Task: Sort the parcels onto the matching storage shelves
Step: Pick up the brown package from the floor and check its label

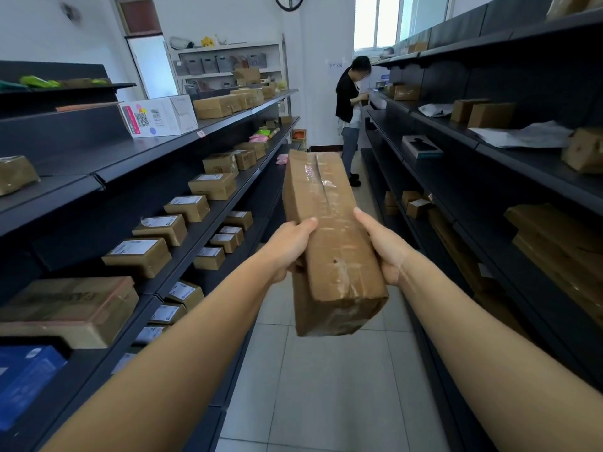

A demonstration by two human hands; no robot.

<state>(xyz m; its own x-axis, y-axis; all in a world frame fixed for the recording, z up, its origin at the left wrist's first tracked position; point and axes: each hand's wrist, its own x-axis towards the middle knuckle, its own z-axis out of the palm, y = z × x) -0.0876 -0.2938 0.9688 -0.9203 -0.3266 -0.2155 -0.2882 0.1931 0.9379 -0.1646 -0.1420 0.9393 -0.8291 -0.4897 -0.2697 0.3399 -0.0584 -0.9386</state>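
- A long cardboard parcel (329, 236), taped along its top seam, was held out in mid-air over the tiled aisle floor (329, 386), between the two runs of dark storage shelves (509, 187).
- The left hand (288, 247) gripped the parcel's left side near its closer end, thumb laid on the top face and fingers curled beneath.
- The right hand (383, 244) clasped the opposite side, thumb along the top edge, the other fingers hidden behind the box.
- Small labelled boxes (212, 185) sat in rows on the left-hand shelves.
- Another person (350, 106) stood at the far end of the aisle.
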